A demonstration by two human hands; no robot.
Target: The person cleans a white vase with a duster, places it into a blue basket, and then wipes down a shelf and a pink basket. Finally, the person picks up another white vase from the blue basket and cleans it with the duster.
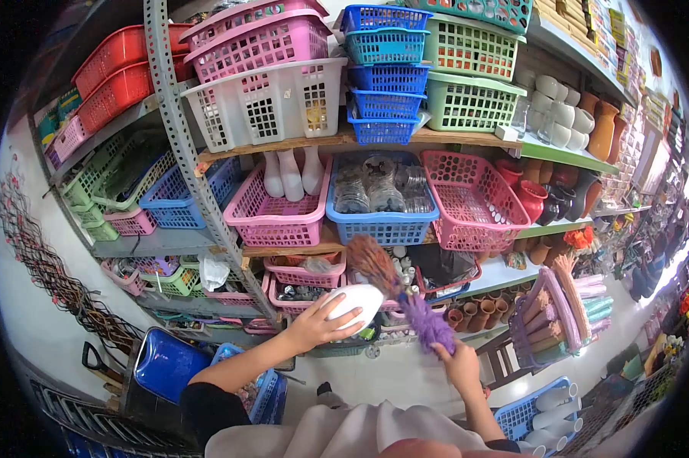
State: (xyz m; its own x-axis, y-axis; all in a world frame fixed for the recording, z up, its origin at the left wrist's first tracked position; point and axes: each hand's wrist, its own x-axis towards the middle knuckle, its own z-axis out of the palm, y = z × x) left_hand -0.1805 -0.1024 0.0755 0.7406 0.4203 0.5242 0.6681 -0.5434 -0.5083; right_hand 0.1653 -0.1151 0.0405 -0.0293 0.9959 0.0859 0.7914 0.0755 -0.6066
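In front of the shelves, my left hand (321, 324) is wrapped round a smooth white rounded vessel (359, 307), its fingers spread over the near side. My right hand (459, 363) grips a fluffy duster (428, 324) at its purple lower end. The duster's brownish-orange upper part (373, 259) slants up and left, close beside the white vessel. Behind it, a blue basket (382, 227) of clear glass or plastic pieces sits between a pink basket (275, 227) with white vases (289, 177) and another pink basket (474, 191).
Stacked plastic baskets (264, 103) fill the upper shelf. A perforated metal post (184, 130) stands at the left. To the right are red vases (529, 200), a basket of rolled bundles (550, 313), and a blue floor basket (520, 416) of white cylinders. A blue tub (169, 362) stands low left.
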